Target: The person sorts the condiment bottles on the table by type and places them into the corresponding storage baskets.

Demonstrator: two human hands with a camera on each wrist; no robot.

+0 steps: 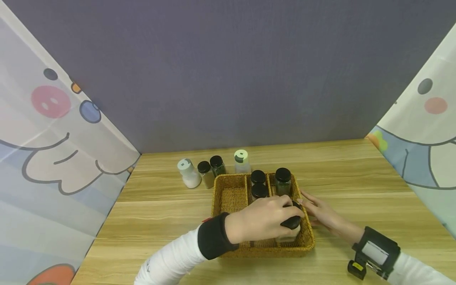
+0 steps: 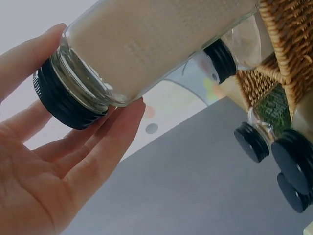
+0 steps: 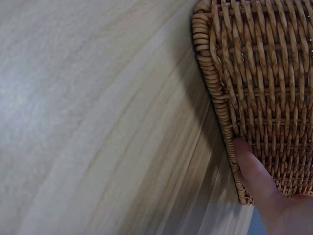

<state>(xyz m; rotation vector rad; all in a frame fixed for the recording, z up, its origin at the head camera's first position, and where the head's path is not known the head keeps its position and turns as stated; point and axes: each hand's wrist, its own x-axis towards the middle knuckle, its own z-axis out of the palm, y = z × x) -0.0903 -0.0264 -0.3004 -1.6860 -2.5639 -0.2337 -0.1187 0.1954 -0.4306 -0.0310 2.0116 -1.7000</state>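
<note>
Left wrist view: jar (image 2: pixel 146 49) slanted — lid (image 2: pixel 62 100) left, body toward upper right. Left hand (image 2: pixel 61 176) gripped lid between thumb and fingers — right hand (image 1: pixel 322 211) touched basket (image 1: pixel 309 239), fingers extended.

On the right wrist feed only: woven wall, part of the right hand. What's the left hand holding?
Observer: The left hand grips a jar with beige contents at its black lid.
Operator: Where's the jar?
Observer: At the right compartment of the basket, on the side nearer the person.
Operator: Anything outside the basket?
Observer: Yes, a white bottle stands on the table off the basket's far left corner.
</note>
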